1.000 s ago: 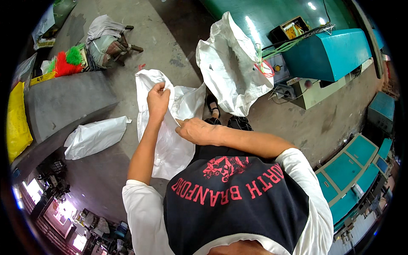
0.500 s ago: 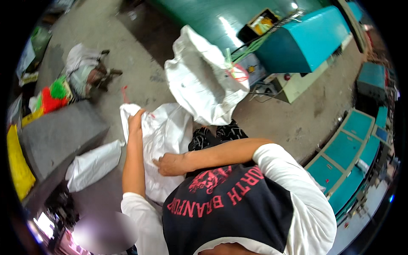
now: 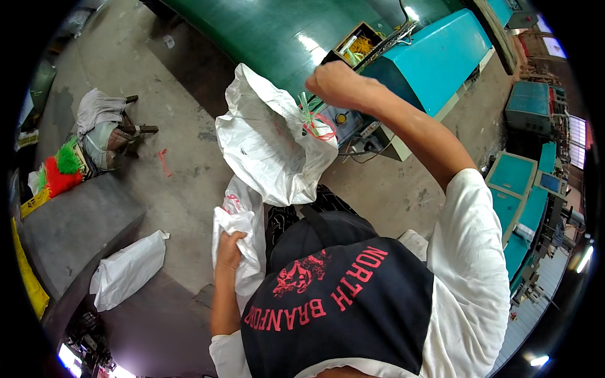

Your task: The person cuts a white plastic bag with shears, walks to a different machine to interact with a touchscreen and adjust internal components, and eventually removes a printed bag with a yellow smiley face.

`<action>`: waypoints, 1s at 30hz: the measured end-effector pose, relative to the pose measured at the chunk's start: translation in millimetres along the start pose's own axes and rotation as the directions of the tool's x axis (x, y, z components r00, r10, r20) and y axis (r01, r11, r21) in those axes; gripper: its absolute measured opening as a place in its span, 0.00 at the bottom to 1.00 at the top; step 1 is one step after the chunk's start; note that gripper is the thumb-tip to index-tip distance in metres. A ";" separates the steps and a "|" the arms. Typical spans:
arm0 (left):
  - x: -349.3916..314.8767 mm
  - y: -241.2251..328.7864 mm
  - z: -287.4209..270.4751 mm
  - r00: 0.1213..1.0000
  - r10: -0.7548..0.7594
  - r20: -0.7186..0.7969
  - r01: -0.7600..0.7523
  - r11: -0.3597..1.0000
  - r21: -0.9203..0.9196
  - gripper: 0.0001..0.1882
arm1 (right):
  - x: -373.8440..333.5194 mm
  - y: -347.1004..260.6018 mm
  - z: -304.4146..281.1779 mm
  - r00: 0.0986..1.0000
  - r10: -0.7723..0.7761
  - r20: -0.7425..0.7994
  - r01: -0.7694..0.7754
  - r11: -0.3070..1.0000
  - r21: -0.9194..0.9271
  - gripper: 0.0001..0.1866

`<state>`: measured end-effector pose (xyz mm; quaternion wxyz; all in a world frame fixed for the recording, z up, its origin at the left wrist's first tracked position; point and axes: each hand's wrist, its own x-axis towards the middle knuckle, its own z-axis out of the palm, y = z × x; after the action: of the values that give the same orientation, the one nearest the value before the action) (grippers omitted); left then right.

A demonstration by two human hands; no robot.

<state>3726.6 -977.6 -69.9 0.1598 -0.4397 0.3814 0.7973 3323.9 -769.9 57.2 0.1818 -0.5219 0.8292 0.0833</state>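
Left hand [image 3: 228, 247] in sack [image 3: 242, 233] (fingers hidden)

The white woven plastic sack [image 3: 274, 145] is looking crinkled and faintly shiny, as is the bunched sack [image 3: 242, 233]. At twelve o'clock the green machine body [image 3: 277, 31] is gleaming as glossy painted metal. The concrete floor [image 3: 189, 170] is showing matt and rough.

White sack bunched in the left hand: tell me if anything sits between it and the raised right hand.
Yes. The large white sack hangs between them. The left hand grips the bunched sack low by the body; the right hand is up by the big sack's tied neck.
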 end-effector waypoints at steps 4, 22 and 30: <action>-7.2 -18.8 30.5 0.998 -0.010 -0.058 0.010 1.000 0.002 0.23 | -18.3 -8.0 35.5 0.997 -0.065 0.047 0.072 0.981 -0.182 0.06; -20.9 -21.3 -11.4 0.991 -0.036 0.131 0.104 0.819 -0.565 0.14 | -17.0 14.4 190.9 0.706 0.705 -0.074 0.143 -0.040 0.989 0.15; -29.7 -41.8 -1.1 0.966 -0.029 0.255 0.189 0.753 -0.630 0.29 | -116.1 -22.4 155.2 0.765 0.643 0.038 -0.143 0.111 0.984 0.13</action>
<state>3768.6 -948.5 -65.3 0.0869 -0.3940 0.0340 0.9144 3422.4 -631.9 -39.3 0.2539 -0.0531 0.8251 -0.5018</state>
